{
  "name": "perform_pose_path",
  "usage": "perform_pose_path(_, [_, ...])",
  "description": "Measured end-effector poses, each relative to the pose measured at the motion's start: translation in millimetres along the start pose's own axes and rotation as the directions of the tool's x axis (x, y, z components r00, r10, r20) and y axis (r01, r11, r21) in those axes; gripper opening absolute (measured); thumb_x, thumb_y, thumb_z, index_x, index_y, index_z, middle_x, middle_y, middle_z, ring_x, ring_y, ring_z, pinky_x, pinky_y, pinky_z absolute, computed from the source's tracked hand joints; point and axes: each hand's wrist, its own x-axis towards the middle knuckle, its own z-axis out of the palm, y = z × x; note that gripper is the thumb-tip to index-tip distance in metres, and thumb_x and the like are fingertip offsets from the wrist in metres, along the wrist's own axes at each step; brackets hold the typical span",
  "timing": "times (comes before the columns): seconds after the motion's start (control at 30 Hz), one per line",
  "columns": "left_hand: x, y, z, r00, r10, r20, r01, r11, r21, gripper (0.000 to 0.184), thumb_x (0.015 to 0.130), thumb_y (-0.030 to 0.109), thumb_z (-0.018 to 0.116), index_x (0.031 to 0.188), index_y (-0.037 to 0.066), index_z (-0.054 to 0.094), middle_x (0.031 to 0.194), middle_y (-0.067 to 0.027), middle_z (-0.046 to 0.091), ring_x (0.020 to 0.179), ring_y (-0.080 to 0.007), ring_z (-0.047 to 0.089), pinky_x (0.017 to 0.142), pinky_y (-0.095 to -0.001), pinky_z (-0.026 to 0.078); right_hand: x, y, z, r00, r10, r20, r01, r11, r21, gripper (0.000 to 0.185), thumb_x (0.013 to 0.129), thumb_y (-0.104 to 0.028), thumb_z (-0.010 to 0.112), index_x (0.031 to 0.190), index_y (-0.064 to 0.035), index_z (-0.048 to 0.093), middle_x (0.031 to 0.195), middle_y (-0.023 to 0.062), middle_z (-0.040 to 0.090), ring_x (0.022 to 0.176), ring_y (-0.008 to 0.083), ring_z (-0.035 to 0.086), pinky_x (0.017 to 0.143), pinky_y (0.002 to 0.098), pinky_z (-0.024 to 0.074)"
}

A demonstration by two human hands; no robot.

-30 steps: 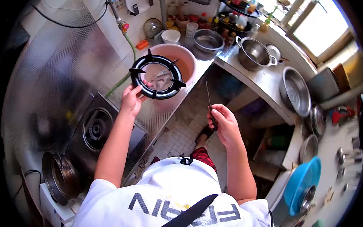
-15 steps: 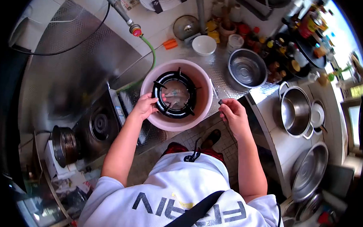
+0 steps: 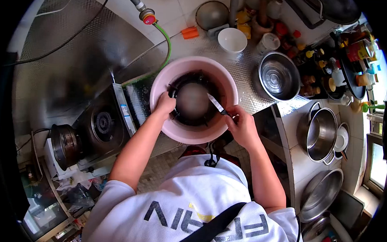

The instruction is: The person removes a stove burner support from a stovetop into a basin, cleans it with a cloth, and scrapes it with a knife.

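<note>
A pink basin [image 3: 159, 127] stands on the foil-covered counter, with murky water inside. In it lies a black ring-shaped pan support [image 3: 205, 81] with prongs, partly under the water. My left hand [image 3: 165, 104] grips the ring's left side, its fingers closed and partly hidden over the basin. A small knife [image 3: 215, 103] with a dark handle is in my right hand [image 3: 241, 124] at the basin's right rim, the blade pointing up and left over the ring.
A gas stove [image 3: 103, 125] and a dark pot [image 3: 65, 146] are at the left. Behind the basin are a white bowl [image 3: 232, 40] and orange item [image 3: 189, 33]. Metal basin [image 3: 279, 77], steel pot [image 3: 321, 135] and large metal bowl [image 3: 323, 195] stand at the right.
My left hand has lowered the black ring from above the basin down into it. My right hand has brought the knife over to the basin's right side. The view has shifted.
</note>
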Motion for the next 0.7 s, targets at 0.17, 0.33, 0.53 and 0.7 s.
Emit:
perform_pose_path(0.17, [-24,35,-4,0.998,0.044,-0.040,-0.040,0.993,0.111,0.046,0.080,0.003,0.058,0.125,-0.004,0.055,0.117,-0.0237,0.066,0.114,-0.0380,0.061,0.097,-0.0419,0.046,17,-8,32,0.987,-0.159,-0.021,0.152,0.970,-0.190,0.022,0.084,-0.007,0.068,0.103,0.0027,0.062,0.097,0.0247,0.067,0.091,0.0429,0.065,0.081,0.0466,0.0524])
perform_pose_path(0.33, [-33,32,-22,0.975,0.137,0.175,-0.108,0.980,-0.167,0.041,0.085,-0.010,0.053,0.126,-0.001,0.050,0.112,-0.0163,0.066,0.098,-0.0264,0.068,0.083,-0.0360,0.054,40,1,61,0.967,-0.246,-0.071,0.221,0.943,-0.249,0.021,0.083,-0.006,0.066,0.102,0.0012,0.060,0.096,0.0247,0.065,0.091,0.0447,0.063,0.081,0.0490,0.0512])
perform_pose_path(0.53, [-41,55,-41,0.894,0.325,0.308,-0.179,0.890,-0.420,0.042,0.090,-0.013,0.048,0.130,0.000,0.046,0.115,-0.0168,0.064,0.097,-0.0246,0.069,0.084,-0.0360,0.058,61,10,88,0.970,-0.192,-0.147,0.165,0.970,-0.178,0.021,0.085,-0.005,0.063,0.104,-0.0005,0.057,0.096,0.0257,0.065,0.089,0.0461,0.063,0.077,0.0513,0.0518])
perform_pose_path(0.7, [-21,50,-44,0.904,0.274,0.326,-0.126,0.903,-0.410,0.040,0.090,-0.013,0.047,0.128,-0.003,0.050,0.113,-0.0166,0.066,0.098,-0.0250,0.069,0.087,-0.0369,0.057,68,12,113,0.977,-0.129,-0.171,0.099,0.980,-0.170,0.019,0.087,-0.007,0.059,0.105,-0.0012,0.054,0.096,0.0256,0.064,0.087,0.0457,0.064,0.075,0.0525,0.0521])
